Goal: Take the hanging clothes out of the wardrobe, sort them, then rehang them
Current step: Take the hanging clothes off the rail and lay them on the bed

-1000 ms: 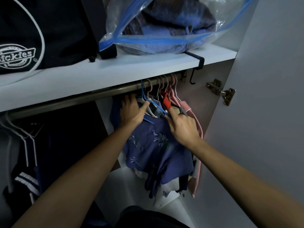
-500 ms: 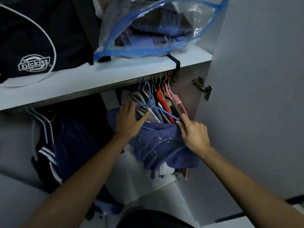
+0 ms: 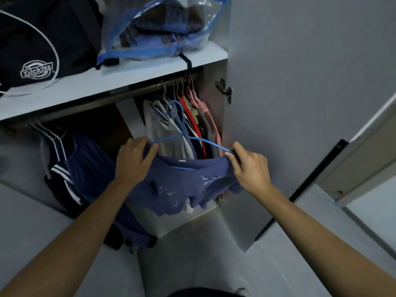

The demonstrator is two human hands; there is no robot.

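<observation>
A blue-purple top [image 3: 182, 185] with pale embroidery hangs on a thin blue hanger [image 3: 182, 133] that is off the rail, in front of the open wardrobe. My left hand [image 3: 134, 159] grips the top's left shoulder over the hanger's end. My right hand [image 3: 249, 166] pinches its right shoulder and the other end of the hanger. Behind them, several clothes [image 3: 192, 129] in white, grey, red and pink stay hung on the metal rail [image 3: 137, 91]. Dark garments with white stripes [image 3: 64, 163] hang at the left.
The white shelf [image 3: 90, 82] above the rail carries a dark Dickies bag [image 3: 40, 39] and a clear zip bag of folded clothes [image 3: 162, 28]. The open wardrobe door [image 3: 300, 82] stands right of my right hand. A pale box [image 3: 167, 221] sits below the clothes.
The blue hanger has come off the rail with the top on it. Both hands have drawn it down and towards me, away from the other clothes. The view has pulled back.
</observation>
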